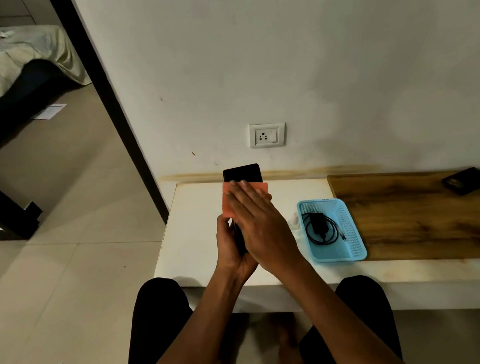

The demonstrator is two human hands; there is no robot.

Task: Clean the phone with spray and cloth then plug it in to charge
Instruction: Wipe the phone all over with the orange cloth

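1. Above the near-left end of the white low table [194,217], the flat black rectangular phone [241,173] is held up off the surface, top end toward the wall, so both faces stay reachable for wiping.
2. Left hand [231,248] wraps the phone's lower part from underneath and the side, fingers curled closed around its edge; it acts as the clamp, so the phone doesn't slide under pressure.
3. Right hand [254,213] lies flat, fingers together and extended, pressing the salmon-orange square cloth [228,197] onto the phone's face; open palm, not a pinch, likely to spread pressure over the screen.
4. Only the phone's top strip shows past the cloth; the rest is hidden by the cloth and hands.
5. Light blue perforated plastic basket [331,231] sits just right of the hands on the table, holding the black charger adapter with coiled cable [319,226]; kept within reach for the charging step.
6. White wall socket [267,135] is on the wall right behind the phone; nothing plugged in.
7. Spray bottle: can't pick it out clearly.
8. Judgement: wiping stage, charging not yet begun.
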